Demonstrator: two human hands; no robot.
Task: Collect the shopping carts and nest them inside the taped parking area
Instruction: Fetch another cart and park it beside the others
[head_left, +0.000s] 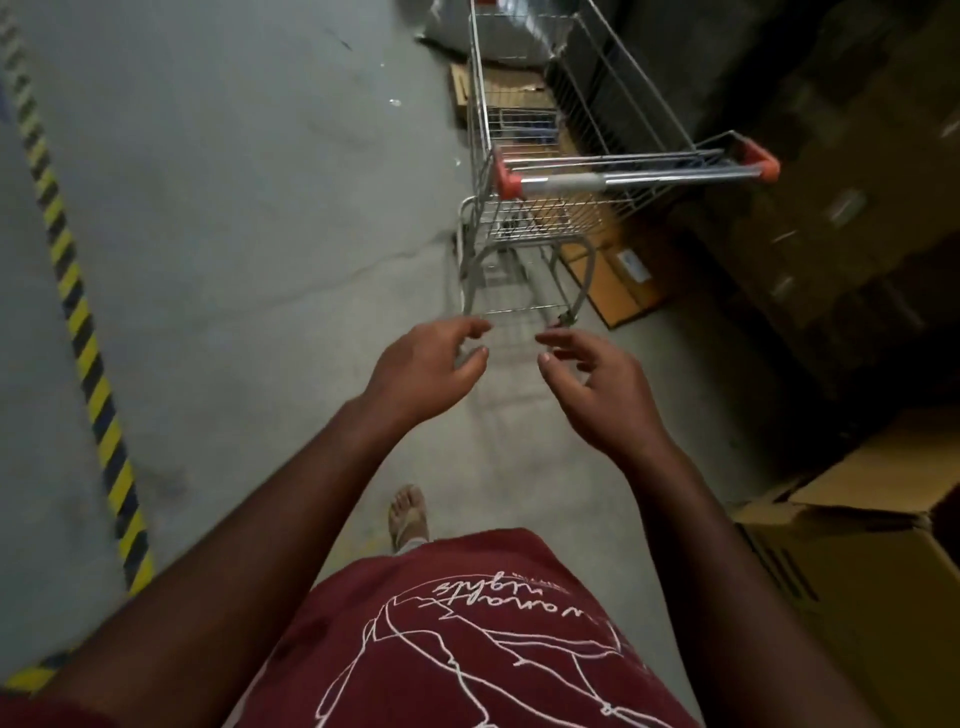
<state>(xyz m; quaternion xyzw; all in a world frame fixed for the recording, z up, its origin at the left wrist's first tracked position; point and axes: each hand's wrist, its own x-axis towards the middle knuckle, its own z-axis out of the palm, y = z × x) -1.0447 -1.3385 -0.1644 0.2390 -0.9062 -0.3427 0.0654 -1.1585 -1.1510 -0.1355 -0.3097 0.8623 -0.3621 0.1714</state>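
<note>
A silver wire shopping cart (582, 124) stands ahead of me on the concrete floor. Its handle bar (623, 179) has red end caps and faces me. My left hand (426, 371) and my right hand (597, 387) are stretched out in front of me, below the handle and apart from it. Both hands are open with fingers spread and hold nothing. A strip of yellow-and-black striped tape (78, 322) runs along the floor at the far left.
Stacked cardboard boxes (831, 234) line the right side close to the cart. An open box (862, 545) stands at the near right. Flattened cardboard (618, 286) lies on the floor under and beside the cart. My sandalled foot (410, 514) shows below my hands.
</note>
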